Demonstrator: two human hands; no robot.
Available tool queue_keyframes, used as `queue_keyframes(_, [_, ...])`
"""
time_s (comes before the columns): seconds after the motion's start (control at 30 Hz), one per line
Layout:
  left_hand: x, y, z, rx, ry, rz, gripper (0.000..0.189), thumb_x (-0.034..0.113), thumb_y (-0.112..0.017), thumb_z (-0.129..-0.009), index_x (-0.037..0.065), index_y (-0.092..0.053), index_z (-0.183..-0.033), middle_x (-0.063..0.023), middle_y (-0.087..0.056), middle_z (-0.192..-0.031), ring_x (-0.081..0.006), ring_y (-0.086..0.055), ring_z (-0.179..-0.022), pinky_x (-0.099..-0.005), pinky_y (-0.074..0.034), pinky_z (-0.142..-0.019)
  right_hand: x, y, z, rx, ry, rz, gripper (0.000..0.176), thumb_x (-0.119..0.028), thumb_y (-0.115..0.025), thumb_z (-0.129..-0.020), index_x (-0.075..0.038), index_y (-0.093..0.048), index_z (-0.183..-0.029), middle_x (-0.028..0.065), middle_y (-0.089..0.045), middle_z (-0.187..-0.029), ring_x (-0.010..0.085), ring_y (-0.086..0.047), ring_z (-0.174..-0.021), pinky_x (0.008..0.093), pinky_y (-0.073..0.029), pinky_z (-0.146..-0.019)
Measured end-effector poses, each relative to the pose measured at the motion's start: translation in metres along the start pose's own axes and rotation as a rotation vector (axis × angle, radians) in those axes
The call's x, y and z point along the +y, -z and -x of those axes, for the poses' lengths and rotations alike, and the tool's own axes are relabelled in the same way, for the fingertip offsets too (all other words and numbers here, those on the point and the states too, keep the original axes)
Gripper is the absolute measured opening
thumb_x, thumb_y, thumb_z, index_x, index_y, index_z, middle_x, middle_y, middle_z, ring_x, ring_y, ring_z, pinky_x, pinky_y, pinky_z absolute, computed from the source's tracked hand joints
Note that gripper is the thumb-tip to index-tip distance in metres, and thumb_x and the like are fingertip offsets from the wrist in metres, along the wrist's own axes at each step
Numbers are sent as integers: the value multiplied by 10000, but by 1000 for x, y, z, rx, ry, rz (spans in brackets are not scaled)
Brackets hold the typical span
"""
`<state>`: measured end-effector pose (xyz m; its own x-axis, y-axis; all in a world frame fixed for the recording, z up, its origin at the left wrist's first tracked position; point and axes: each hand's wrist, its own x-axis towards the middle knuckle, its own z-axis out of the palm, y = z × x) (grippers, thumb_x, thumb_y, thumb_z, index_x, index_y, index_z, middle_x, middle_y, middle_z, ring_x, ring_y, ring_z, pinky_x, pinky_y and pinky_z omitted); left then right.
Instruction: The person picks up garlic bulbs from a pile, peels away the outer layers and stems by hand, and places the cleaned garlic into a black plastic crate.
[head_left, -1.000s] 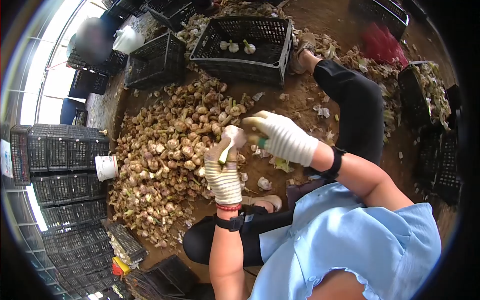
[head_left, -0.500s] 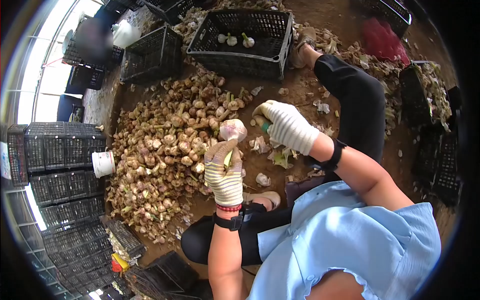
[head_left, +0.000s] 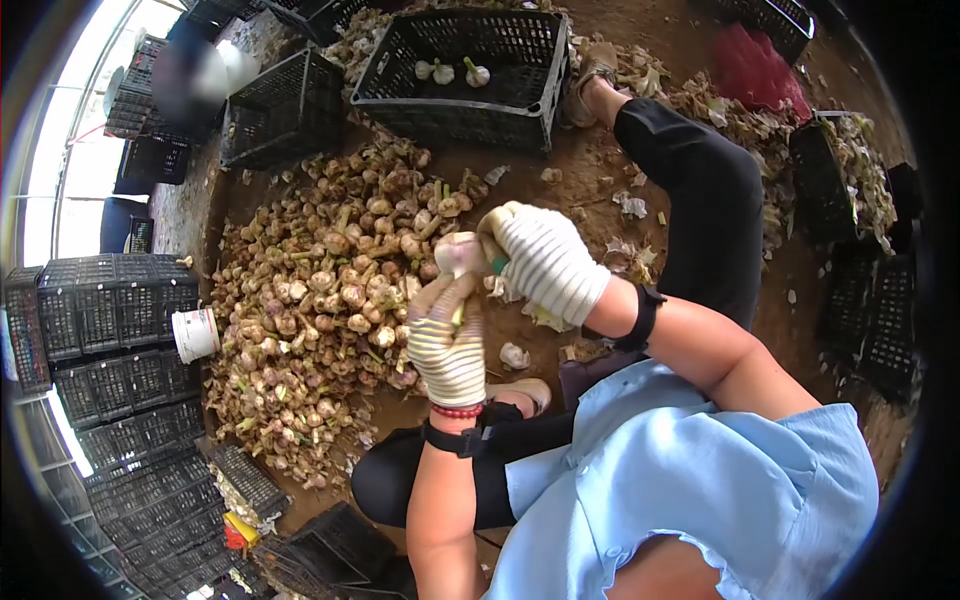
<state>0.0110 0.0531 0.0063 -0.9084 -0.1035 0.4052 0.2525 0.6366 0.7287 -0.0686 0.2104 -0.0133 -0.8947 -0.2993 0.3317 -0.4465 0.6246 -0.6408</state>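
1. Displaying a rounded, whitish skin with a pink-purple tinge on the garlic bulb (head_left: 458, 250); showing a pale green stem (head_left: 458, 315) among the gloved fingers of the left hand (head_left: 445, 345).
2. Sitting at the fingertips of the left hand, just beside the right hand (head_left: 545, 255), near the right edge of the heap of garlic (head_left: 310, 300).
3. Looking paler than the brownish heap; resembling more closely the three whitish bulbs (head_left: 477, 75) lying inside the black crate (head_left: 450, 118).
4. Bearing reddish marks on the white bucket (head_left: 195, 338), too small to read.
5. Gripping the bulb from below with the left hand, wrapping the fingers around the base; extending the forearm upward in view, wearing a red bracelet (head_left: 457, 411) and a dark wristband (head_left: 455, 440).
6. Curling the right hand into a near-fist around a green object (head_left: 498, 265), mostly hiding its shape; reaching in from the right with a bent elbow.
7. Leaving contact between the right hand and the bulb impossible to tell.
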Motion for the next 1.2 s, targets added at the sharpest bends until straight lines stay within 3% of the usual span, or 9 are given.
queue_keyframes(0.2, [-16, 19, 5, 72, 379, 379, 267, -163, -651, -798, 68, -746, -893, -58, -670, -1090, -161, -628, -982, -303, -524, -833, 87, 16, 3, -90, -187, 215, 126, -135, -702, -833, -44, -624, -872, 151, -650, -772, 392, -642, -762, 442, -535, -694])
queue_keyframes(0.27, [-25, 16, 3, 72, 317, 274, 264, -154, -633, -815, 69, -740, -907, -56, -674, -1083, -148, -626, -976, -289, -521, -822, 95, 21, 8, -343, -314, 333, 312, -195, -747, -835, -27, -633, -1072, 184, -676, -891, 372, -668, -819, 434, -547, -734])
queue_keyframes(0.37, [-17, 9, -4, -106, 412, 330, 238, -134, -621, -832, 61, -732, -914, -62, -682, -1061, -152, -628, -990, -297, -518, -858, 45, 18, 8, -318, 69, -283, 671, -166, -756, -814, -35, -431, -1387, 222, -661, -1062, 351, -675, -957, 424, -546, -782])
queue_keyframes(0.53, [-43, 7, 0, -176, 407, 447, 470, -40, -587, -927, 66, -529, -1381, -76, -599, -1312, -165, -611, -1068, -295, -514, -894, 51, -21, -41, -756, -87, -359, 548, -68, -774, -789, -25, -543, -1284, 153, -668, -1067, 255, -654, -1019, 367, -543, -877])
queue_keyframes(0.7, [-26, 29, -12, 68, 726, 468, 440, 38, -616, -965, 65, -518, -1393, -75, -601, -1289, -105, -596, -1032, -222, -534, -729, 73, -6, -147, -43, -259, -1274, 540, -229, -708, -937, -94, -470, -1403, 54, -633, -1135, 156, -660, -1012, 296, -563, -849])
queue_keyframes(0.87, [-44, 27, -10, 140, 781, 557, 387, 56, -662, -946, 57, -574, -1324, -42, -631, -1175, -89, -595, -929, -242, -550, -722, 116, -132, -145, -288, -205, -348, 576, -207, -732, -876, -79, -507, -1391, 150, -681, -1160, 303, -664, -1034, 393, -547, -892])
queue_keyframes(1.0, [-47, 27, -16, 182, 835, 545, 343, 58, -663, -948, 57, -598, -1284, -21, -642, -1111, -80, -593, -879, -233, -548, -707, 158, -265, -115, -590, -554, -62, 531, -174, -694, -874, -72, -525, -1366, 193, -612, -1240, 381, -623, -1108, 411, -514, -958])
queue_keyframes(1.07, [-53, 29, -16, 142, 869, 524, 332, 67, -658, -954, 60, -600, -1281, -20, -650, -1125, -82, -597, -880, -220, -540, -715, 153, -257, -115, -615, -331, 152, 506, -417, -391, -1028, -13, -605, -1246, 244, -618, -1268, 417, -624, -1088, 455, -540, -869])
queue_keyframes(1.2, [-69, 31, -8, 171, 995, 518, 372, 123, -665, -964, 55, -576, -1319, -30, -661, -1161, -86, -612, -877, -209, -533, -713, 75, -174, -117, -641, -501, -452, 297, -160, -586, -981, 9, -558, -1224, 197, -657, -1178, 275, -654, -1034, 378, -534, -851])
